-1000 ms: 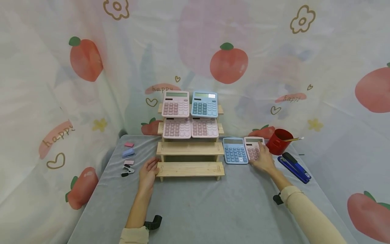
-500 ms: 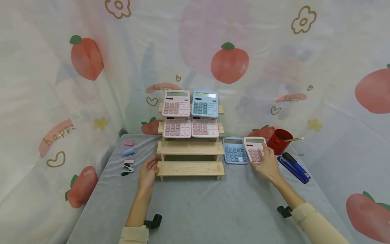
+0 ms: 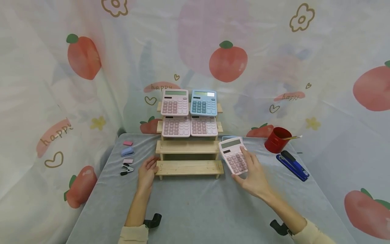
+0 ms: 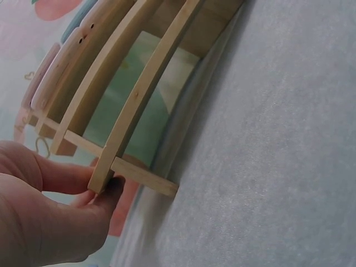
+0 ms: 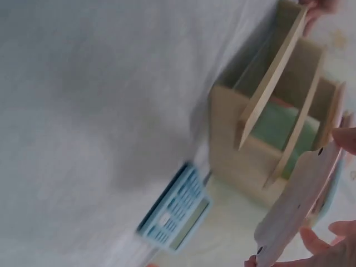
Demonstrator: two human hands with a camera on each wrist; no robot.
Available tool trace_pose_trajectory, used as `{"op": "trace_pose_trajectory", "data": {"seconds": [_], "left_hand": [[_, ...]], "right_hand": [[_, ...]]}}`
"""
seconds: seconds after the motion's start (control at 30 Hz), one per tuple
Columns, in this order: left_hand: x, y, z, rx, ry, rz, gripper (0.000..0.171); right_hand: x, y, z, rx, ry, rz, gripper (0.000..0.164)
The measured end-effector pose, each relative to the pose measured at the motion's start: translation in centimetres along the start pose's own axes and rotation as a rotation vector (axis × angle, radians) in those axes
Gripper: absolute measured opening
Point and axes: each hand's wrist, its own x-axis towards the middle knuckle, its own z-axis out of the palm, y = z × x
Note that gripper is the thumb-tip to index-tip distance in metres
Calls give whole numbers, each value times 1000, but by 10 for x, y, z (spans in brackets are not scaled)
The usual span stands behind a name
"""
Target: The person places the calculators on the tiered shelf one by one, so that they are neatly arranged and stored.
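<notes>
My right hand (image 3: 254, 176) grips a pink calculator (image 3: 234, 156) by its right side and lower edge, lifted and tilted beside the wooden tiered stand (image 3: 189, 168). Behind it, mostly hidden in the head view, a blue calculator (image 5: 177, 211) lies on the table. With thumb and fingers my left hand (image 3: 147, 173) pinches the left end of the stand's lowest shelf (image 4: 119, 133). The top shelf carries a pink calculator (image 3: 175, 102) and a blue calculator (image 3: 203, 103). One level down sit two pink calculators (image 3: 176, 126) side by side. Both lower shelves are bare.
A red cup (image 3: 276, 140) holding a pencil (image 3: 292, 137) stands at the back right, with a blue stapler (image 3: 293, 166) in front of it. On the left lie a small blue stapler (image 3: 127, 151), pink erasers (image 3: 128, 143) and a clip (image 3: 126, 169). A printed curtain (image 3: 259, 67) hangs behind.
The right hand has raised the pink calculator from beside the cup and carried it left, over the blue one, toward the stand. The left hand has kept its place.
</notes>
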Motion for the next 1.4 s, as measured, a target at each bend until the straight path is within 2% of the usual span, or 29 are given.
{"op": "trace_pose_trajectory", "data": {"seconds": [0.17, 0.37, 0.7, 0.87, 1.2, 1.4], "left_hand": [[-1, 0, -1, 2, 8, 5, 61], [0, -1, 0, 11, -1, -3, 61], [-2, 1, 2, 0, -4, 8, 61], [-4, 3, 2, -5, -4, 14, 61], [-6, 1, 0, 28, -14, -3, 60], [-4, 2, 1, 29, 1, 8, 59]], "right_hand": [[1, -27, 14, 29, -35, -64, 114], [12, -51, 34, 44, -1, -137, 111], [39, -84, 73, 34, 40, -157, 108], [49, -106, 91, -4, 82, -183, 105], [69, -144, 129, -40, 84, -125, 98], [80, -162, 151, -103, 131, -87, 90]]}}
